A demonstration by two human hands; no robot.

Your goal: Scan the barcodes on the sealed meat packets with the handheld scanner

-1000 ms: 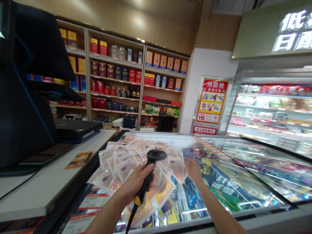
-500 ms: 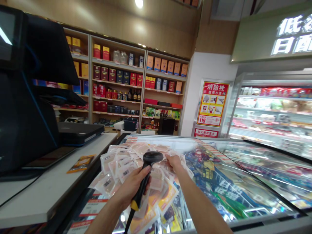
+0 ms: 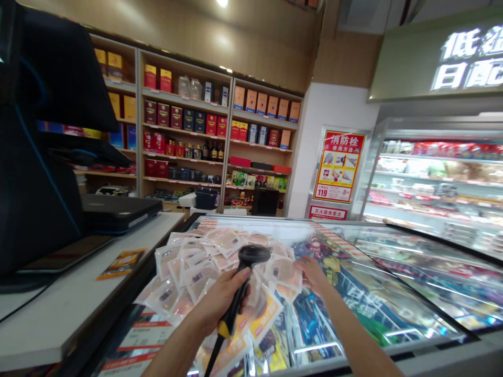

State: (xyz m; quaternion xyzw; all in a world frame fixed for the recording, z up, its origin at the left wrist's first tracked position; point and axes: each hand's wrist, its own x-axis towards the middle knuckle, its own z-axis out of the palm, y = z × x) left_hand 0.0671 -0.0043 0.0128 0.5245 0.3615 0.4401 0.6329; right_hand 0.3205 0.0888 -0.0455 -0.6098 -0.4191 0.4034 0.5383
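My left hand (image 3: 222, 293) is wrapped round the handle of a black and yellow barcode scanner (image 3: 253, 255), its head raised over a spread of flat clear packets (image 3: 196, 277). The scanner's cable hangs down toward the front. My right hand (image 3: 316, 275) is at the right side of the spread, thumb and fingers closed on the edge of a clear flat packet (image 3: 286, 273). Packets with yellow printing (image 3: 267, 314) lie nearer to me, partly under the scanner and my left arm. All these packets lie on the glass top of a chest freezer (image 3: 275, 226).
On the left, a white counter (image 3: 70, 309) carries a black checkout terminal (image 3: 43, 157) and a small orange packet (image 3: 122, 263). Bagged goods (image 3: 377, 293) show through the freezer glass. Shelves of boxes (image 3: 184, 120) stand behind, and a lit open fridge (image 3: 440, 178) is at the right.
My right hand has moved right with a packet, out to the edge of the spread. The scanner has shifted slightly right in view, still in my left hand. The camera view has turned a little.
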